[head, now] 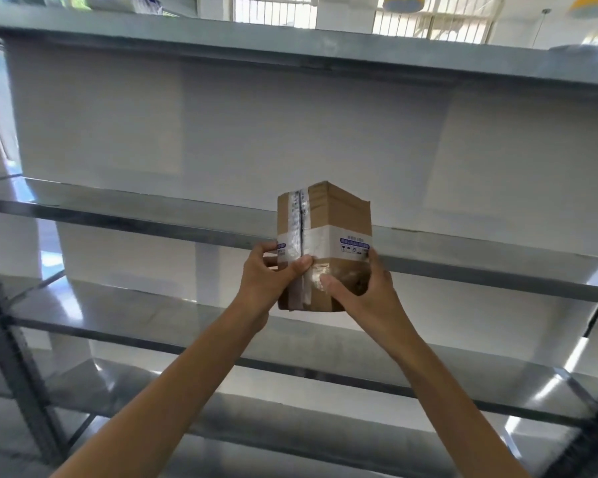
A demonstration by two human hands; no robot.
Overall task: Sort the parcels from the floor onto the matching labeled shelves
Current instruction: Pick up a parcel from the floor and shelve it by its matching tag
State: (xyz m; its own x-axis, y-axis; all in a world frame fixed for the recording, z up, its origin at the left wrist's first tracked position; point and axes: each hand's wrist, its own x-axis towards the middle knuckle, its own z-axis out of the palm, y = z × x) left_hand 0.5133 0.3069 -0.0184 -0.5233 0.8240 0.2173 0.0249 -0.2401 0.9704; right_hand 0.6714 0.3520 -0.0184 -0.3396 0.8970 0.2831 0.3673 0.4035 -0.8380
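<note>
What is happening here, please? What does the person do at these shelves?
A person holds a taped cardboard box with both hands. The left hand grips its left side, with the thumb on the tape seam. The right hand grips its lower right part. The box is upright in the air, in front of the edge of a metal shelf, and is not yet set down on it. No shelf label can be read in this view.
</note>
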